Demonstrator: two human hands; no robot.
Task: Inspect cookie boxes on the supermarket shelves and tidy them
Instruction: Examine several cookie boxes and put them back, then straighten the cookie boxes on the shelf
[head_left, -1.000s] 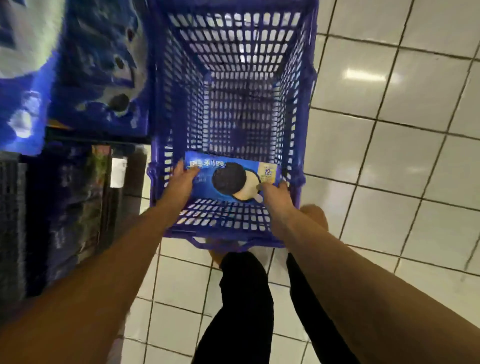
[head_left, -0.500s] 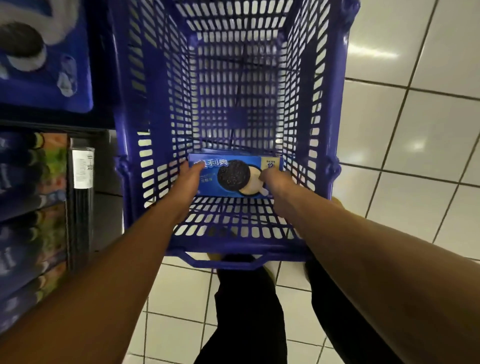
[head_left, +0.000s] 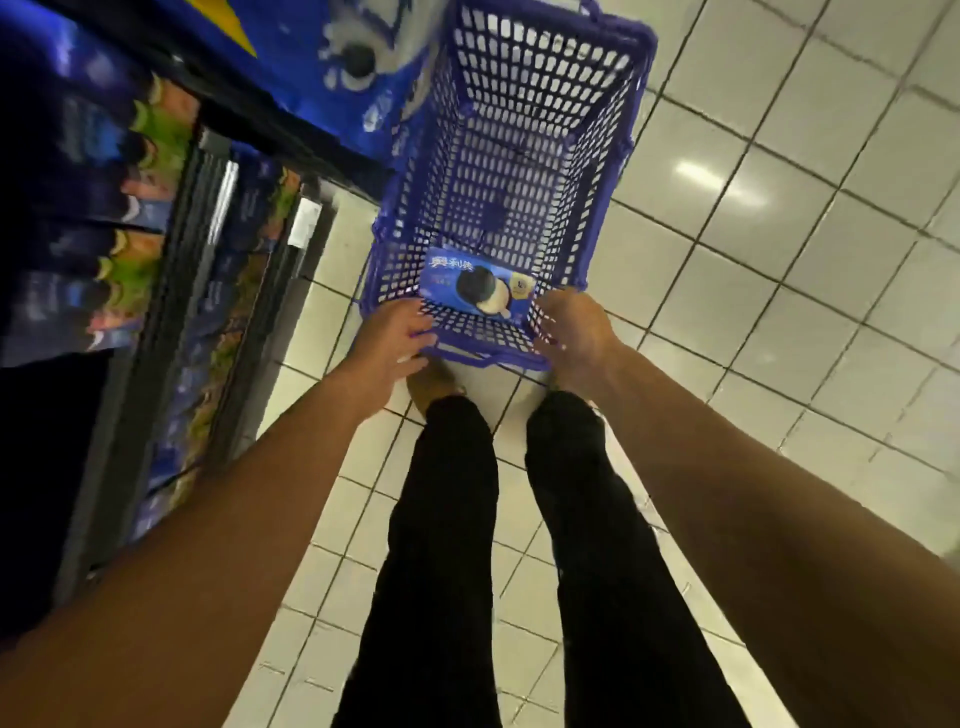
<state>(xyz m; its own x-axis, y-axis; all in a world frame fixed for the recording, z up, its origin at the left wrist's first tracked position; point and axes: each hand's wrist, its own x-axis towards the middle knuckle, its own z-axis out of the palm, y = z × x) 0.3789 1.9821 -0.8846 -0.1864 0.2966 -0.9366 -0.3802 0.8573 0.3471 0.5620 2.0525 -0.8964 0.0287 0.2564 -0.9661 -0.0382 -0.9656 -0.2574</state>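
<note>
Head view: a blue cookie box (head_left: 477, 285) is lying flat inside a purple basket (head_left: 524, 130), at its near end, on the white tiled floor (head_left: 779, 260). The left hand (head_left: 387, 340) is hovering at the basket's near left corner, fingers loosely spread and holding nothing. The right hand (head_left: 574, 332) is sitting at the near right corner, fingers relaxed, off the box. Left of the basket, shelves (head_left: 171, 291) are carrying blue cookie packs.

head view: taken from above, aimed steeply down | near: both forearms, legs | beyond: basket (head_left: 597, 171) on tiled floor (head_left: 779, 312) | left edge: shelves (head_left: 156, 260)
</note>
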